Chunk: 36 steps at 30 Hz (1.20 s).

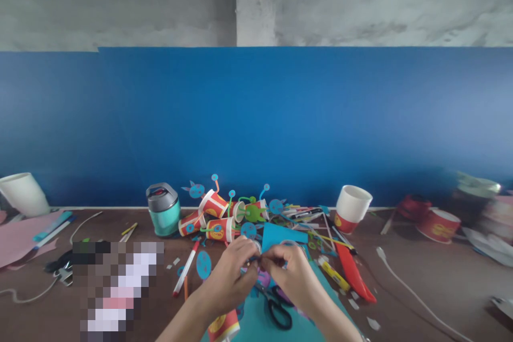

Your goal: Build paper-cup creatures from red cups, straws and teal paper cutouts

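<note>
My left hand (234, 273) and my right hand (289, 272) meet at the fingertips above a teal sheet (260, 326). Both are closed in a pinch; a small dark-blue bit shows between them, too small to name. Just below, black-handled scissors (279, 314) lie on the sheet. Near my left forearm is a red-and-yellow paper cup (224, 325), partly cut off by the lower edge. A blue paper oval with drawn marks (203, 264) sits left of my left hand, beside a red-and-white marker (186, 268).
Behind my hands lie several decorated paper cups (220, 230) with blue paper pieces. A teal jar (164, 211) stands left of them; white stacked cups (353, 206) stand right. A yellow tube (334, 275), a red pointed piece (352, 270) and a white cable (417, 294) lie rightward.
</note>
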{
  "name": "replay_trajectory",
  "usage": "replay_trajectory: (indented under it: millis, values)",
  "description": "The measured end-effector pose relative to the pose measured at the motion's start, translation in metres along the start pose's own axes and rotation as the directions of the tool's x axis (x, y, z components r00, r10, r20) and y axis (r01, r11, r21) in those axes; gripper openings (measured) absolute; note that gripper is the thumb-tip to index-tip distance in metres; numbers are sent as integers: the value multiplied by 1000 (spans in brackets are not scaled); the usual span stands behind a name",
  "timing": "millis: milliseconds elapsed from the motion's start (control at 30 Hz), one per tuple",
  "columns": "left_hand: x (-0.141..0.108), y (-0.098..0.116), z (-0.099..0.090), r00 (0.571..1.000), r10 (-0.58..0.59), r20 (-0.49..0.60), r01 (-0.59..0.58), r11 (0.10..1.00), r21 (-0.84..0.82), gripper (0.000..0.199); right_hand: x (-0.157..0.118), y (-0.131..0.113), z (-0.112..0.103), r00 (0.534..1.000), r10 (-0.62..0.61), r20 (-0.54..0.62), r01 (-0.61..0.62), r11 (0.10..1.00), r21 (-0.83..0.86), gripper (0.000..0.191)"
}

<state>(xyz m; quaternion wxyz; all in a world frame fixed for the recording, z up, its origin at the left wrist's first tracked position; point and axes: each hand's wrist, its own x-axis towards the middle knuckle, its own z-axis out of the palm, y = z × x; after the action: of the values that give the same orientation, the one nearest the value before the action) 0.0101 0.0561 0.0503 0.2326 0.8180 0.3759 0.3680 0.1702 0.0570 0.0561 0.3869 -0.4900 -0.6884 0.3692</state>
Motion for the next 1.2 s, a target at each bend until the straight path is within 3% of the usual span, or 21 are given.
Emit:
replay_trajectory:
  millis: [200, 400, 800, 967, 1200]
  values:
    - [1, -1, 1, 1000, -30, -5, 30, 999, -12, 17, 0, -3, 1, 999, 16, -52, -17, 1000, -19, 21]
    - [1, 3, -4, 999, -51, -14, 51, 999, -19, 15, 3, -4, -2, 1000, -14, 12, 13, 999, 39, 24]
    - [0, -1, 2, 999, -49, 16, 49, 999, 3, 16, 4, 6, 0, 999, -6, -37, 5, 999, -32, 19]
    - [1, 0, -2, 1000, -29, 7, 29, 1000, 4, 15, 6, 6, -4, 998, -15, 62, 12, 999, 39, 23]
    - [-1, -2, 3, 1000, -16, 13, 14, 996, 85, 16, 1, -1, -1, 1000, -15, 4, 16, 995, -94, 20]
